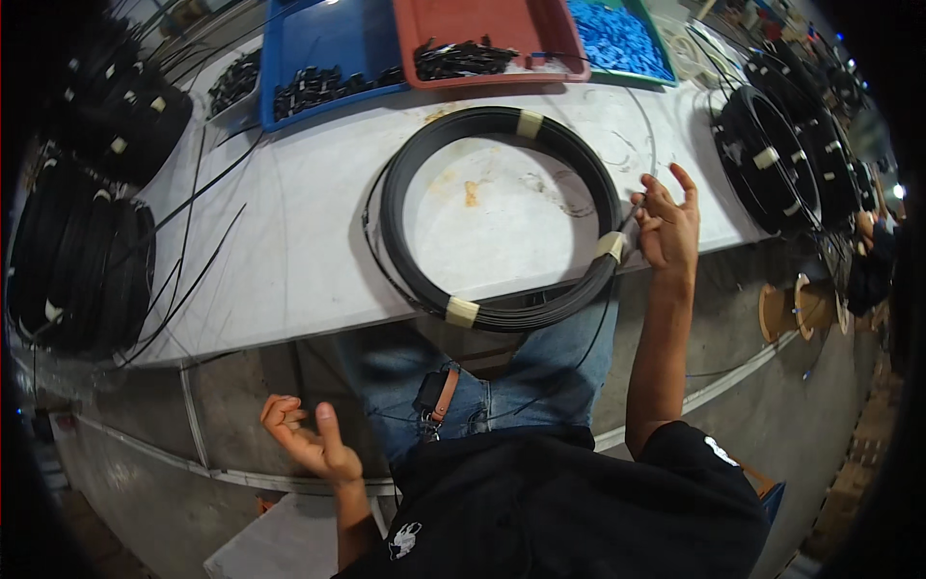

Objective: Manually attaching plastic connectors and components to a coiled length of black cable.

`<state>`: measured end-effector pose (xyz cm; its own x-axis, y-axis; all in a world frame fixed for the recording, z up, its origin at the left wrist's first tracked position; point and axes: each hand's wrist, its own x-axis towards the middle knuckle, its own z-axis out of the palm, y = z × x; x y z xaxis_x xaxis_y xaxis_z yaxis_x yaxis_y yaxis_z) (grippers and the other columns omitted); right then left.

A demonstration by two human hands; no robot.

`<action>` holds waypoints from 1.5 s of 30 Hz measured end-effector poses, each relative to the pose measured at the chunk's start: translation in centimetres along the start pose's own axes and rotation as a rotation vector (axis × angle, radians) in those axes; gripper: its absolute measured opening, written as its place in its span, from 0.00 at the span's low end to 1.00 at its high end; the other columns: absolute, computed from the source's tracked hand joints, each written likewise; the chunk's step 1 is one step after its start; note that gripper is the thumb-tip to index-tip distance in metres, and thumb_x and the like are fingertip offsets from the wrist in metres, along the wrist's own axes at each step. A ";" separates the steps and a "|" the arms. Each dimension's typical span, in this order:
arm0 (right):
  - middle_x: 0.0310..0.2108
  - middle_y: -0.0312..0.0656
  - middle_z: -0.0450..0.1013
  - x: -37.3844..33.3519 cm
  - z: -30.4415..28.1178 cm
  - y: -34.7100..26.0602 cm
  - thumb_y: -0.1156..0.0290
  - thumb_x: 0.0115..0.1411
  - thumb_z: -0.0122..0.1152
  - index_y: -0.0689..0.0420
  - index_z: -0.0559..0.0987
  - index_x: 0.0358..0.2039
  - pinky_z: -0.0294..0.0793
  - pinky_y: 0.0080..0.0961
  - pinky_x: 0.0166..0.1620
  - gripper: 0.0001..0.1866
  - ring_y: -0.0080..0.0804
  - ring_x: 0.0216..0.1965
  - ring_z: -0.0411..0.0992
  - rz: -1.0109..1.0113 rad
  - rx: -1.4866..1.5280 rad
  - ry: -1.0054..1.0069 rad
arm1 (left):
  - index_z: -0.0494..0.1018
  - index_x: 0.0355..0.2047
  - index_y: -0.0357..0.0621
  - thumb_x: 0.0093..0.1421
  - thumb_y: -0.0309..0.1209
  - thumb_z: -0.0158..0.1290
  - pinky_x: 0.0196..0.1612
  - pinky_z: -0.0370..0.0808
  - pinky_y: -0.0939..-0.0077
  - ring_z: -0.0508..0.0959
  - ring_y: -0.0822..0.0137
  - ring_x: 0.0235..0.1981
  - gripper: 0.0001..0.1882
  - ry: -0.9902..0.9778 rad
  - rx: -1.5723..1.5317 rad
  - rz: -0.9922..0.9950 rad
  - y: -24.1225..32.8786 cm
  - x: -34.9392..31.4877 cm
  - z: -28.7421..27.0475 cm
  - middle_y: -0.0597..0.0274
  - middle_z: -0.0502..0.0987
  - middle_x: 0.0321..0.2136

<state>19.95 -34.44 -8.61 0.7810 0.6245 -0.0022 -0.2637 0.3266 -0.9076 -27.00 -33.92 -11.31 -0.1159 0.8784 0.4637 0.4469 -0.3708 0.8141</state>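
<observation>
A coil of black cable point(398, 236) lies on the white table in front of me, bound with pale tape point(461, 311) at several spots. Its near side hangs slightly over the table's front edge. At the coil's right side, my right hand point(667, 227) pinches a thin cable end point(631, 217) between thumb and fingers, while its other fingers stick up. Low on the left, off the table, my left hand point(313, 442) is held in the air with thumb raised and fingers loosely bent, nothing in it. A loose cable length drops from the coil past my right leg.
Along the table's back stand a blue tray point(333, 39) and a red tray point(492, 24) with black parts, and a green tray point(666, 72) of blue parts. More cable coils are stacked at the left point(82, 261) and right point(762, 159). Loose cable ends cross the left tabletop.
</observation>
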 end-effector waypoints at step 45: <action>0.44 0.37 0.72 -10.0 2.5 -1.8 0.63 0.44 0.72 0.47 0.74 0.56 0.67 0.42 0.58 0.35 0.36 0.48 0.71 -1.058 -1.263 -0.997 | 0.71 0.44 0.43 0.65 0.18 0.47 0.43 0.73 0.73 0.76 0.70 0.41 0.09 0.006 -1.141 -0.373 2.1 6.8 6.3 0.61 0.77 0.45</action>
<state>11.18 -39.48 -5.88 -0.3531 0.8151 0.4593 0.8873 0.4474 -0.1119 -21.24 -26.78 -8.65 -0.0764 0.9882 0.1326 -0.6580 -0.1499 0.7379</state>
